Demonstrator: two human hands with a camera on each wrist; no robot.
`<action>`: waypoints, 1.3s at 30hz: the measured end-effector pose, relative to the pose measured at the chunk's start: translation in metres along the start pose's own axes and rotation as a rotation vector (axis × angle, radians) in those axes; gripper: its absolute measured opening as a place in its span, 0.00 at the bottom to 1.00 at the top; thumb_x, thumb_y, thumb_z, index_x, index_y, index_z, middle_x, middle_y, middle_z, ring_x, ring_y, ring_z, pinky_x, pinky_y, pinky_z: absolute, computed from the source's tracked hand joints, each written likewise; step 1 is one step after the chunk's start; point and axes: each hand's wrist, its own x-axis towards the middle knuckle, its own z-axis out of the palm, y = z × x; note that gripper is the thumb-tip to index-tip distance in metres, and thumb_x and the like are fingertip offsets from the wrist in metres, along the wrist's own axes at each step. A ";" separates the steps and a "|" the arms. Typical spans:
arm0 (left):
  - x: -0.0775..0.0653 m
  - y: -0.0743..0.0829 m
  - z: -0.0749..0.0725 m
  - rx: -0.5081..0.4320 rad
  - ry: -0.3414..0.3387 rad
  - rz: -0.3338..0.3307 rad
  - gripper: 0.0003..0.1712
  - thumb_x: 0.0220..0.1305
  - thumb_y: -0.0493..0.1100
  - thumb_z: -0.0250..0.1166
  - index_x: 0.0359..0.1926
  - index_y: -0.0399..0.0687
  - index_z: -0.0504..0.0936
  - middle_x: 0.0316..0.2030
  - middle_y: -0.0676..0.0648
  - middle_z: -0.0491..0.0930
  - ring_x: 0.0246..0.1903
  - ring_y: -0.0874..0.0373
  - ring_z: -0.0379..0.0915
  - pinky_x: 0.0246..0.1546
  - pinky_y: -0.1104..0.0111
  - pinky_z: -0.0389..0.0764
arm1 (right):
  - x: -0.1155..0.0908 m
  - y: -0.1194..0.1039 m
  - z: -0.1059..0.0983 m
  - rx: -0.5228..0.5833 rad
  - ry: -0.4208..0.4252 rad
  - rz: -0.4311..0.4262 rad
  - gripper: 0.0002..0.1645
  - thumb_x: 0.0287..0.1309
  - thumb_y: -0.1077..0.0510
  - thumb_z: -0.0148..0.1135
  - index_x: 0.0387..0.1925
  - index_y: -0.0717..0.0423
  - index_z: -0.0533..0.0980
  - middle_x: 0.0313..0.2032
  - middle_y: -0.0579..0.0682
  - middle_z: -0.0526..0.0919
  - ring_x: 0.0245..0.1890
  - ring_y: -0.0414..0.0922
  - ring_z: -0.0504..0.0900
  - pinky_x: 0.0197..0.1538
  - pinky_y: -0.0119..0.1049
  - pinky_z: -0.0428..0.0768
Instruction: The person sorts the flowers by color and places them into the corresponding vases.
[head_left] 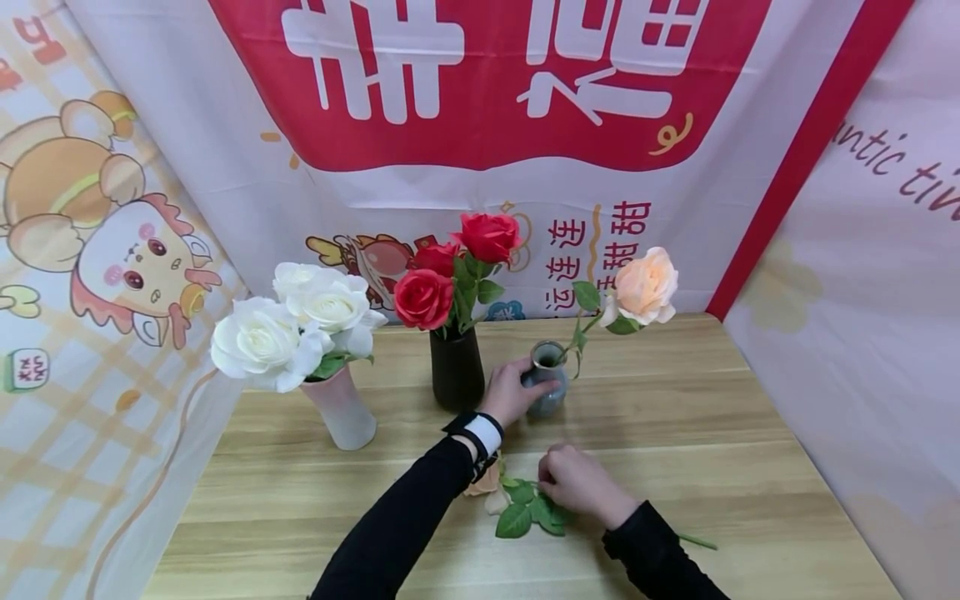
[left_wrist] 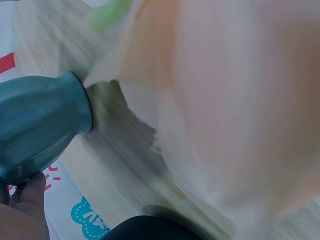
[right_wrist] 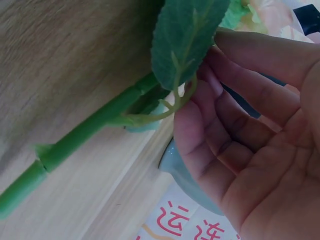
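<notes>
My left hand (head_left: 513,392) grips the small blue-grey vase (head_left: 548,402) by its side; the left wrist view shows the vase (left_wrist: 45,120) with fingertips at its lower part. One peach rose (head_left: 645,287) stands in that vase, leaning right. A second peach rose (head_left: 483,481) lies on the table, partly hidden behind my left wrist, and its petals fill much of the left wrist view, blurred. With thumb and fingers my right hand (head_left: 581,483) pinches this rose near its leaves (head_left: 528,508). In the right wrist view the green stem (right_wrist: 75,135) extends away from the fingers.
A black vase (head_left: 457,371) with red roses (head_left: 423,298) stands left of the blue-grey vase. Farther left is a pink-and-white vase (head_left: 341,412) holding white roses (head_left: 258,337). Printed cloth (head_left: 480,187) hangs behind the wooden table (head_left: 697,433) and along both sides.
</notes>
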 end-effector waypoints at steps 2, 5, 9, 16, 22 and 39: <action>0.000 0.001 0.000 0.003 0.003 0.002 0.20 0.53 0.63 0.67 0.45 0.65 0.81 0.45 0.62 0.79 0.48 0.67 0.73 0.48 0.72 0.70 | -0.001 0.000 0.001 -0.026 0.019 -0.014 0.12 0.48 0.60 0.68 0.17 0.44 0.76 0.21 0.37 0.69 0.20 0.32 0.68 0.23 0.27 0.67; -0.001 0.002 -0.001 0.006 0.008 0.004 0.20 0.53 0.63 0.67 0.45 0.64 0.81 0.45 0.62 0.79 0.47 0.67 0.73 0.48 0.72 0.70 | -0.001 0.000 0.002 -0.063 0.034 -0.027 0.13 0.48 0.59 0.68 0.16 0.44 0.75 0.21 0.37 0.69 0.20 0.33 0.67 0.22 0.27 0.66; -0.001 0.003 -0.002 0.006 0.015 0.010 0.20 0.53 0.62 0.68 0.46 0.64 0.81 0.45 0.61 0.79 0.48 0.65 0.73 0.48 0.71 0.70 | -0.002 0.001 0.004 -0.094 0.039 -0.032 0.13 0.48 0.59 0.69 0.16 0.43 0.75 0.21 0.36 0.68 0.21 0.33 0.67 0.22 0.27 0.66; -0.001 0.003 -0.002 0.013 0.021 0.022 0.20 0.53 0.62 0.68 0.45 0.64 0.81 0.45 0.60 0.80 0.47 0.65 0.74 0.47 0.71 0.71 | -0.003 -0.001 0.003 -0.105 0.033 -0.021 0.14 0.46 0.59 0.68 0.14 0.43 0.73 0.20 0.37 0.67 0.20 0.33 0.67 0.21 0.28 0.65; -0.001 0.002 -0.001 0.021 0.026 0.023 0.21 0.53 0.64 0.67 0.45 0.63 0.82 0.45 0.60 0.80 0.47 0.65 0.74 0.47 0.71 0.70 | -0.005 -0.005 -0.004 -0.192 0.052 -0.013 0.17 0.42 0.60 0.65 0.12 0.43 0.67 0.19 0.39 0.65 0.17 0.36 0.66 0.17 0.30 0.63; -0.001 0.002 -0.001 0.047 0.021 -0.009 0.25 0.52 0.65 0.66 0.50 0.64 0.81 0.47 0.59 0.79 0.49 0.65 0.73 0.49 0.73 0.69 | -0.014 -0.019 -0.028 -0.396 0.206 -0.111 0.13 0.33 0.65 0.62 0.14 0.46 0.67 0.17 0.39 0.66 0.15 0.38 0.68 0.16 0.32 0.63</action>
